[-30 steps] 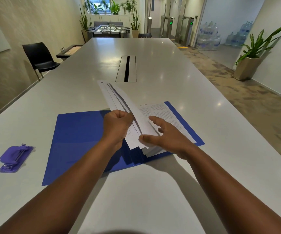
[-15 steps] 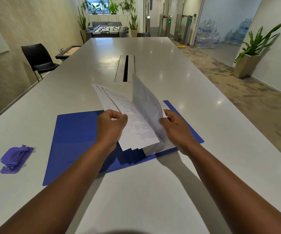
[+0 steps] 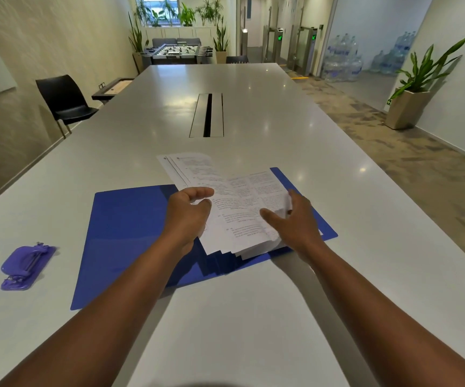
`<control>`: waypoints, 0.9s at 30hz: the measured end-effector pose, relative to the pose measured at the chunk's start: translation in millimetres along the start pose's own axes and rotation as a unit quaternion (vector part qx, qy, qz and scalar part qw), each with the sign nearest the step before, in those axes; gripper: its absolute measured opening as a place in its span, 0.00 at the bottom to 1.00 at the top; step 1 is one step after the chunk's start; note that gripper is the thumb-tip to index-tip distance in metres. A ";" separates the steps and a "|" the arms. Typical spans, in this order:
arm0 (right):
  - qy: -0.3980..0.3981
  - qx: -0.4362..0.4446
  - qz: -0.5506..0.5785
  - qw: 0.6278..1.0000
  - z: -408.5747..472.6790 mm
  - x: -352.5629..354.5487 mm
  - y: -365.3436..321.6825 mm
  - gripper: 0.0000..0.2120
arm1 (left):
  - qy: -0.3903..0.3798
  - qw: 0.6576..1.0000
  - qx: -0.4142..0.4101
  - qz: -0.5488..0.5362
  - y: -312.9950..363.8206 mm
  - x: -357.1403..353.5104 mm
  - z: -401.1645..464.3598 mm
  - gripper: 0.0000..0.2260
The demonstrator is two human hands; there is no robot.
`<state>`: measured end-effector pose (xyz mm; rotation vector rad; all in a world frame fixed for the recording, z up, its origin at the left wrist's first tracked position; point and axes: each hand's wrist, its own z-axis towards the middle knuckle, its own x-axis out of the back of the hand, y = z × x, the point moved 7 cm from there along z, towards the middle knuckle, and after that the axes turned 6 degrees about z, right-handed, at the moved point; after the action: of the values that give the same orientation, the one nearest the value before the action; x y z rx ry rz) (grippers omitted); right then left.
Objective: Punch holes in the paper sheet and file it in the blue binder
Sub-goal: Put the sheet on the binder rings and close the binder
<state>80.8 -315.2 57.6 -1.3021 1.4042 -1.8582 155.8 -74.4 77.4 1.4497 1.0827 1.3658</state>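
The blue binder [image 3: 131, 233] lies open and flat on the white table [image 3: 253, 317]. A stack of printed paper sheets [image 3: 242, 199] rests on its right half, fanned apart like an open book. My left hand [image 3: 188, 216] curls around the near edge of the sheets turned to the left. My right hand [image 3: 295, 222] grips the right part of the stack, thumb on the top page and fingers around its curled right edge. The purple hole punch [image 3: 26, 266] sits on the table far left of the binder, apart from both hands.
A cable slot [image 3: 207, 115] runs along the table's middle beyond the papers. A black chair [image 3: 64, 101] stands at the table's left side. A potted plant [image 3: 412, 90] and several water bottles are on the floor to the right.
The sheet that stood upright in my right hand half a second ago now lies down on the right part of the stack. My left hand has loosened slightly on the left sheets.
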 end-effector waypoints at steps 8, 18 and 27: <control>0.074 0.056 0.037 0.995 0.8 9.7 -1.4 0.16 | -0.050 0.999 -0.002 0.007 1.3 -7.7 5.5 0.10; -0.160 0.195 0.038 0.967 -38.7 -43.3 -33.9 0.17 | -0.092 0.975 0.080 -0.183 10.1 -25.8 7.2 0.08; -0.177 0.140 0.047 0.973 -33.5 -50.3 -41.7 0.29 | -0.098 0.965 0.110 -0.218 0.7 -28.4 4.5 0.02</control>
<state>80.4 -243.8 74.7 -1.3156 0.9638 -1.5949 159.5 -102.0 70.3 1.3617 1.3563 0.7968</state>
